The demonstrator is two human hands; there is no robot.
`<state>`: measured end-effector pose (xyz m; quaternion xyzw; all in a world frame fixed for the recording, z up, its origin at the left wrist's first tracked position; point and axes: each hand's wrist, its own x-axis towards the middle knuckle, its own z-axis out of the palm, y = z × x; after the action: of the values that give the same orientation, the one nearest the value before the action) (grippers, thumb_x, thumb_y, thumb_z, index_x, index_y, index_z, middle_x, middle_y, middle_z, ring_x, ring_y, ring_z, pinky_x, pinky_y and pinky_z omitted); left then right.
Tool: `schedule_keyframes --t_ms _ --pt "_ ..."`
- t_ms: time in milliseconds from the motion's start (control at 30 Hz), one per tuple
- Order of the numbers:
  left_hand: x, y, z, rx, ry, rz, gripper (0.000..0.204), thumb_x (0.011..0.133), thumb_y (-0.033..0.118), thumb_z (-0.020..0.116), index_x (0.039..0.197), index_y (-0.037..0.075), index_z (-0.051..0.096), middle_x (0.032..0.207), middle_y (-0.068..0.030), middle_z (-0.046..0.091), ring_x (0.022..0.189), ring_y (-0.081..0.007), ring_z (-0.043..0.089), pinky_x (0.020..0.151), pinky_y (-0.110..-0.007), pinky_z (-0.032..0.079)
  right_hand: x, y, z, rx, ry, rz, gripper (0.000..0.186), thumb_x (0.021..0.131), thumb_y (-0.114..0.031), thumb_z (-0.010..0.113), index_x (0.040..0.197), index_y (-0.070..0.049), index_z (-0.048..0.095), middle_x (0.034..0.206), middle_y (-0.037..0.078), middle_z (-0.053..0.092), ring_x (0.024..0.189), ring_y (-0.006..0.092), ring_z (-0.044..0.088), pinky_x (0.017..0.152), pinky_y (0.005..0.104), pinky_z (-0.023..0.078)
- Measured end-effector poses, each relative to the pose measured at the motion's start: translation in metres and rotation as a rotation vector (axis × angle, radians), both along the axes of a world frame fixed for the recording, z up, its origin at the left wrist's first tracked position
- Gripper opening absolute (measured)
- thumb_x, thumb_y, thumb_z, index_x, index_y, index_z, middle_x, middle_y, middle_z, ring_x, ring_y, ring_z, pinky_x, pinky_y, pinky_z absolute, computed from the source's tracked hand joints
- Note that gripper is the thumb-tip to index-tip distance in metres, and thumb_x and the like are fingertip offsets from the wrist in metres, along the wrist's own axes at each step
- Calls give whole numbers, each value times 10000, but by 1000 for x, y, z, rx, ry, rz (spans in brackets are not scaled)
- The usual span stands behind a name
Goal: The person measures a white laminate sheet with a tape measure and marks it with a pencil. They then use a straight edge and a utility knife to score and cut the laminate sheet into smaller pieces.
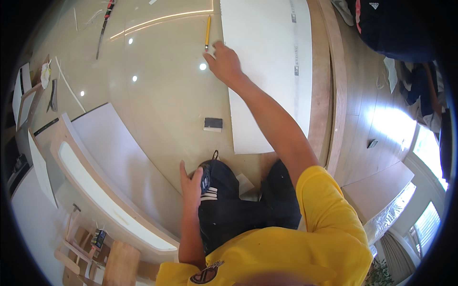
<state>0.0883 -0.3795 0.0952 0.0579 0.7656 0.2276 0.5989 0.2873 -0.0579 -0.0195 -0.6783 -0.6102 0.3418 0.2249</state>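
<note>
My right hand (225, 64) reaches forward over the left edge of a long white panel (267, 95). Its thumb and forefinger are apart, with nothing between them. Just beyond the fingertips a yellow pencil (208, 31) lies on the beige floor, beside the panel. My left hand (192, 183) is beside my left knee, closed around a black tape measure (205, 177) with a small wrist loop; the hand and my trousers partly hide it. Between the two hands, a small dark grey and white block (213, 125) rests on the floor.
Wooden boards (336, 86) run along the panel's right side. To the left lie a white sheet (117, 138) and a wood-framed panel (100, 186). A red-handled tool (106, 28) is at the far left. A wooden stool (121, 264) stands lower left, a large box (379, 193) at right.
</note>
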Motion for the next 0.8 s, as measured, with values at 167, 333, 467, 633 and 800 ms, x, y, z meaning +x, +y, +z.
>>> schedule_keyframes --t_ms 167,333,467,633,800 --pt "6 -8 10 120 264 -493 651 922 214 716 1477 -35 482 1138 -198 705 1015 -277 684 902 -386 543 -44 72 -33 -38 -189 -80 510 922 -157 663 1335 61 458 1034 271 693 1035 439 673 879 503 552" --pt "17 -15 9 241 212 -550 559 887 222 737 1354 -52 599 1189 -232 685 1074 -334 674 964 -403 522 -30 19 -47 -243 59 67 288 820 -145 666 1071 -16 606 1025 248 692 1001 443 668 862 520 533" --pt "25 -15 15 328 276 -741 575 870 237 741 1345 -57 602 1205 -260 673 1097 -393 667 974 -421 527 13 -112 -15 -444 131 60 230 908 -217 595 1004 -14 645 993 258 667 943 445 650 809 507 516" --pt "43 -1 18 445 208 -1024 608 868 240 738 1367 -64 571 1209 -286 675 1144 -430 656 981 -438 526 42 -255 53 -640 443 121 384 959 -385 652 1092 -29 709 884 167 714 780 296 679 753 427 537" --pt "65 14 12 453 -39 -955 729 921 288 730 1505 -22 423 1238 -318 664 1158 -421 670 986 -427 520 50 -317 72 -794 645 -92 423 944 -380 727 1094 15 719 829 103 721 768 153 655 715 327 529"
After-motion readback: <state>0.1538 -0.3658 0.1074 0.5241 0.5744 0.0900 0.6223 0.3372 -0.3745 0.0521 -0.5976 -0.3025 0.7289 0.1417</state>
